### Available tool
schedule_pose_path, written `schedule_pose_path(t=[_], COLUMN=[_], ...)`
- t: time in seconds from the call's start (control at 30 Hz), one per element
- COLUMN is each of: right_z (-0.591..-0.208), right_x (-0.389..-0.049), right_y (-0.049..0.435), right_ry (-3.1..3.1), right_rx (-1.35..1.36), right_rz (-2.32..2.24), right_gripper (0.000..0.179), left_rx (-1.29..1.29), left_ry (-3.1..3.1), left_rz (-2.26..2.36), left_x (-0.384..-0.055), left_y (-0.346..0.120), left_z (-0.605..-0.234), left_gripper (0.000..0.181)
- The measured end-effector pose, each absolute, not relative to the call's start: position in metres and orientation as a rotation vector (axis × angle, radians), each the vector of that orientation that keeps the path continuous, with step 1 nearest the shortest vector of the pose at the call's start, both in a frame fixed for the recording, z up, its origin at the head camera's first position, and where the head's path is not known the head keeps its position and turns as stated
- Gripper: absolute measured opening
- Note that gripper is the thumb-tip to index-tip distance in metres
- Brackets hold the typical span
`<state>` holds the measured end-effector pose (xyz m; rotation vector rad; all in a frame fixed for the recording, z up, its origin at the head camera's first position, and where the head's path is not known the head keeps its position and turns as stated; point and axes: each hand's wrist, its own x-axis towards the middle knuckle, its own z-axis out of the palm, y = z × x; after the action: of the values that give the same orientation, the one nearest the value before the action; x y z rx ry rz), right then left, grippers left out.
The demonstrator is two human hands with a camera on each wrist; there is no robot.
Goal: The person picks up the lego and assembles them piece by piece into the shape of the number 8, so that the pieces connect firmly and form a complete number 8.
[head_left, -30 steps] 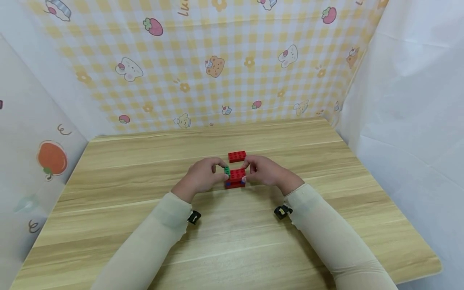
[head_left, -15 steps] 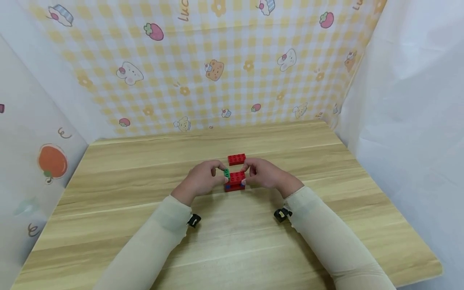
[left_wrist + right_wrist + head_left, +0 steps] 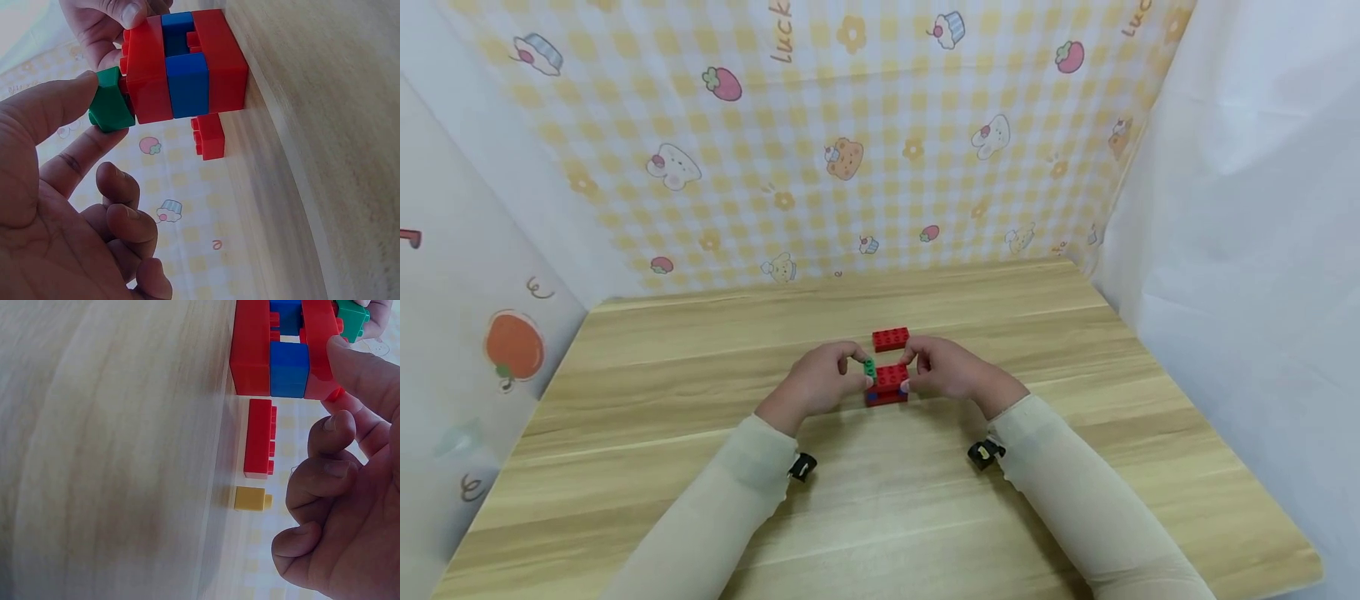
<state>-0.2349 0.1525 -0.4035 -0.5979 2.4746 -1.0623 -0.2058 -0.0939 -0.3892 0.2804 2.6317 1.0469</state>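
A stack of toy building bricks stands on the table. Its lower red brick [image 3: 219, 62] carries blue bricks [image 3: 187, 84] near both ends, with an upper red brick [image 3: 148, 75] across them. My left hand [image 3: 820, 382] pinches a small green brick [image 3: 112, 100] between thumb and index finger. The green brick sits slightly tilted at the left end of the upper red brick, and a red stud shows between them. At the other end, my right hand [image 3: 953, 371] pinches the upper red brick with thumb and index finger. Its other fingers are loosely curled.
A loose red brick [image 3: 891, 339] lies behind the stack. A small yellow brick [image 3: 252, 499] appears beyond it in the right wrist view; the head view hides it. The wooden table [image 3: 700, 333] meets a checked cloth backdrop [image 3: 925, 192] at the back.
The head view has tilted up slightly, so everything sits lower in it. Both hands keep their hold on the green brick and the upper red brick, with little visible movement.
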Motion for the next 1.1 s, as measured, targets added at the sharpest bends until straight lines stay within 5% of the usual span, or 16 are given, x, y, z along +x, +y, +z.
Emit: schedule_pose_path(t=[0.63, 0.93, 1.1], right_z=[-0.4055, -0.4070, -0.4061], right_x=[-0.2348, -0.2360, -0.2358], right_y=[0.1530, 0.1528, 0.1530], right_ry=[2.464, 2.476, 2.483], right_rx=[-0.617, -0.614, -0.614], right_rz=[-1.078, -1.056, -1.054], right_gripper=[0.023, 0.022, 0.022], left_rx=[0.305, 0.343, 0.370], left_ry=[2.694, 2.655, 2.619], left_rz=[1.025, 1.098, 1.184], left_x=[-0.2021, -0.2046, -0.2037], left_y=[-0.0921, -0.0965, -0.0969], left_z=[-0.3925, -0.3944, -0.3929], left_gripper=[0.027, 0.045, 0.034])
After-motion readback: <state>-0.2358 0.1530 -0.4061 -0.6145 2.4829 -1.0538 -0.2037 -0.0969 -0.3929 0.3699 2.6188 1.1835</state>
